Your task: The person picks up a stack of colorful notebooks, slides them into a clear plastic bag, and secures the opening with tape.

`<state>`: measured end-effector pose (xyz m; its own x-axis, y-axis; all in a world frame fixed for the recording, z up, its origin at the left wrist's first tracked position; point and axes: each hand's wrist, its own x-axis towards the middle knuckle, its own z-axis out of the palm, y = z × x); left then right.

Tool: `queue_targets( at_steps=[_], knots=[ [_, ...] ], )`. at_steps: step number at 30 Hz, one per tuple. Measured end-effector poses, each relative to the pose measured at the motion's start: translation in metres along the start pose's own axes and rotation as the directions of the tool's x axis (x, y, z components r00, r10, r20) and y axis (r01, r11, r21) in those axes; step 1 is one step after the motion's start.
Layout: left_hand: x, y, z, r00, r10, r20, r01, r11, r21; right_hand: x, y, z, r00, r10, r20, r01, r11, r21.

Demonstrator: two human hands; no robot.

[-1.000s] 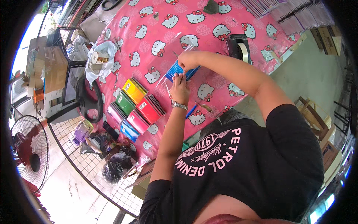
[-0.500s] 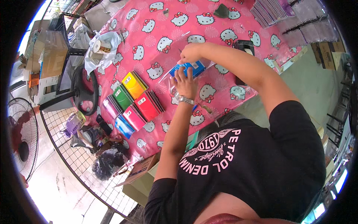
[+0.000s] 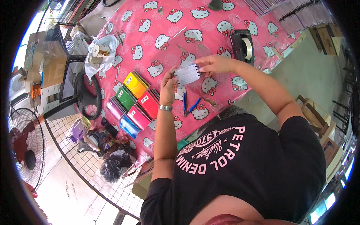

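Between my two hands is a small stack of spiral notebooks (image 3: 187, 75), turned so the white page edges and black coils at both ends show. My left hand (image 3: 168, 87) grips its left end, with the thumb and fingers around it. My right hand (image 3: 214, 65) holds the right end by the coils. Clear plastic seems to lie about the stack, but its edges are hard to make out. Blue-handled pliers (image 3: 187, 105) lie on the table just below the stack. Left of my left hand rest several spiral notebooks, among them a yellow one (image 3: 135, 85), a green one (image 3: 124, 97) and a red one (image 3: 149, 103).
A black tape dispenser (image 3: 242, 48) stands beyond my right forearm on the pink patterned tablecloth (image 3: 210, 48). White bags with rolls (image 3: 98, 54) sit at the left edge. Bound booklets (image 3: 300, 15) lie far right. A fan (image 3: 28, 150) and purple bottle (image 3: 79, 129) are on the left.
The blue-covered stack has turned so its page edges show. My right hand has moved from above it to its right end; my left hand has shifted left. The pliers are now uncovered.
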<state>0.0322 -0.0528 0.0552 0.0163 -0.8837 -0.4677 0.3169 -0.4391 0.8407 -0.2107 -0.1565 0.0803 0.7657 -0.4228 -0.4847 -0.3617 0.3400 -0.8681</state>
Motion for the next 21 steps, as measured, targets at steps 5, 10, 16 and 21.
queue_targets(
  at_steps=[5, 10, 16, 21],
  knots=[
    [0.021, 0.018, 0.009, 0.959, 0.261, 0.108, -0.276, 0.794, 0.542, 0.031, -0.004, 0.007, 0.857, -0.507, -0.093, 0.347, 0.701, -0.623],
    [0.011, 0.032, 0.029, 0.879, 0.399, 0.26, -0.403, 0.332, 0.853, 0.022, 0.005, 0.029, 0.757, -0.622, -0.198, 0.385, 0.67, -0.634],
    [-0.019, 0.049, 0.023, 0.745, 0.294, 0.599, -0.661, 0.206, 0.721, -0.018, 0.006, 0.033, 0.571, -0.821, -0.019, 0.516, 0.377, -0.769],
    [-0.017, 0.019, 0.012, 0.774, 0.411, 0.482, -0.597, 0.217, 0.773, 0.0, 0.019, 0.067, 0.552, -0.808, -0.208, 0.328, 0.439, -0.836]
  ],
)
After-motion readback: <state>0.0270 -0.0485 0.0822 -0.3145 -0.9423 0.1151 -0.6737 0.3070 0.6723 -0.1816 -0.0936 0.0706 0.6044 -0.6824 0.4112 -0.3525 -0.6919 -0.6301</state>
